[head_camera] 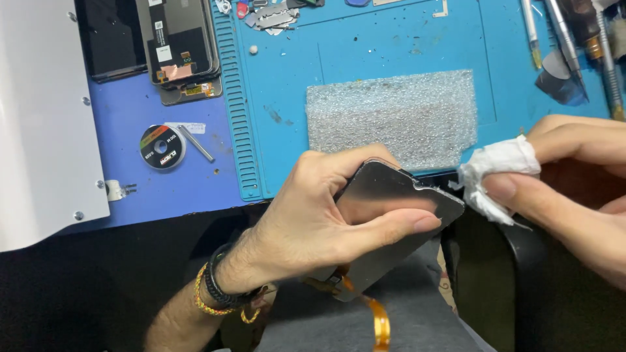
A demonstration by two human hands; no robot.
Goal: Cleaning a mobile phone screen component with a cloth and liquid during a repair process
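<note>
Wad meeting the screen's top corner

L hand [306,221] is gripping the phone screen [391,215], long axis running toward the tissue wad [495,173] that R hand [574,189] is pinching.

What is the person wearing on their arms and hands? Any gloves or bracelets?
No gloves: both the left hand and the right hand are bare, and no sleeves show. The left wrist wears a black band and beside it a thin yellow and red braided cord bracelet. No rings show on either hand, and the right wrist is out of view.
</note>
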